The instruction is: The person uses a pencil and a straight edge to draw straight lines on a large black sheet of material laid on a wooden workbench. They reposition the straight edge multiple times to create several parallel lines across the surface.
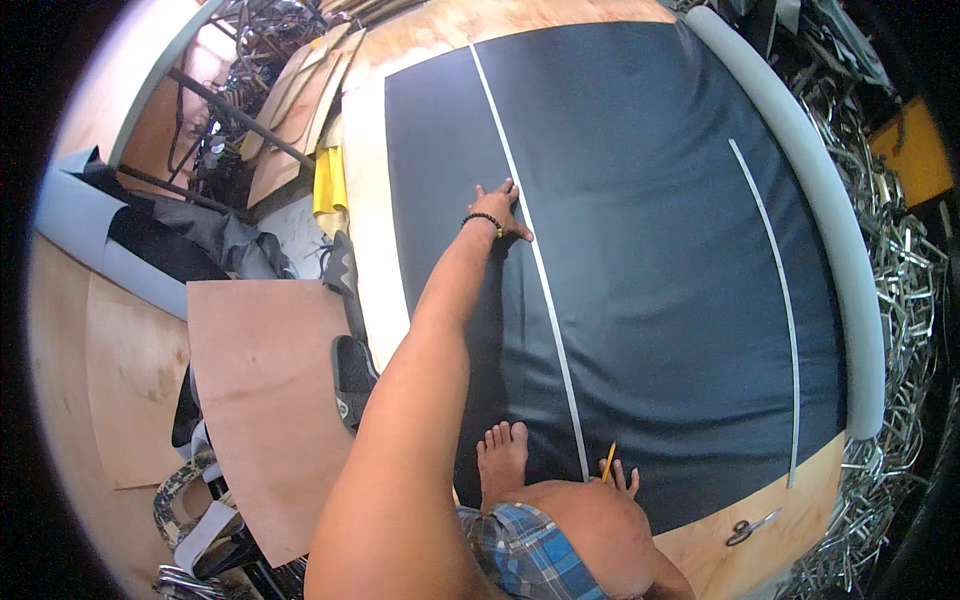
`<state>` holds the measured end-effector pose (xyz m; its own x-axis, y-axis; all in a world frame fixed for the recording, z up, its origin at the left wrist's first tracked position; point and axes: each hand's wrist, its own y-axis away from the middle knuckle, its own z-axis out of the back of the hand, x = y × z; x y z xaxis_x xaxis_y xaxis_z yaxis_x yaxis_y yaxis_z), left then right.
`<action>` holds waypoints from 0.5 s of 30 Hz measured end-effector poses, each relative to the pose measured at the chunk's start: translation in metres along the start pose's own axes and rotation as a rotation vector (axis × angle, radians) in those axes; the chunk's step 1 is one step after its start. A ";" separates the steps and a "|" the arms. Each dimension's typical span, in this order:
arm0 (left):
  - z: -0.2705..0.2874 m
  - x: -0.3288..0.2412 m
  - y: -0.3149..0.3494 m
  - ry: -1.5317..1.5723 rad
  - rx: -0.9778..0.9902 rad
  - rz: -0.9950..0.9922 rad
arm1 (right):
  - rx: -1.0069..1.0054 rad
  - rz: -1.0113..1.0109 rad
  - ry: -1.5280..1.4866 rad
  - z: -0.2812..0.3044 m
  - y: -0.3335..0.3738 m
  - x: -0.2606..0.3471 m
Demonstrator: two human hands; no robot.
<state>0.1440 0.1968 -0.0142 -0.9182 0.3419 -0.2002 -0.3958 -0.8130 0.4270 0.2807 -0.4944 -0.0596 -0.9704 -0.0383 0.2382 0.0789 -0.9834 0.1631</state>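
A wide sheet of black, leather-like material (pixel 640 270) is spread on a wooden board. Across it runs a long, thin, pale straightedge strip (pixel 550 290). My left hand (pixel 497 208) reaches far out with fingers spread, pressing on the strip and the black sheet beside it. Close to the strip's near end, my right hand (pixel 626 480) holds a yellow pencil (pixel 609 462), tip pointing away from me; my bent knee hides part of that hand. A second pale strip (pixel 780 270) lies on the sheet at the right.
My bare foot (pixel 503 458) rests on the sheet. Scissors (pixel 750 528) lie on bare wood at the lower right. A grey-backed roll (pixel 830 240) edges the sheet, with tangled metal scrap (pixel 905 290) beyond. At left are a brown board (pixel 265 400) and a dark shoe (pixel 352 375).
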 end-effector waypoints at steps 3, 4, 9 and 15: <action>0.008 -0.008 0.010 0.037 -0.001 0.035 | -0.027 -0.007 -0.015 0.003 0.000 -0.001; 0.010 -0.010 0.014 0.035 0.008 0.055 | 0.012 -0.017 -0.103 0.007 -0.002 -0.002; 0.020 -0.015 0.028 0.081 -0.029 0.040 | -0.012 -0.017 -0.416 0.064 -0.036 -0.009; 0.032 -0.022 0.032 0.156 0.025 0.074 | -0.148 0.064 -0.455 0.185 -0.148 -0.045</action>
<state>0.1514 0.1789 0.0324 -0.9320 0.2025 -0.3006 -0.3290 -0.8206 0.4673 0.3548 -0.3143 0.0829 -0.7637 -0.0505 0.6436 0.0695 -0.9976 0.0042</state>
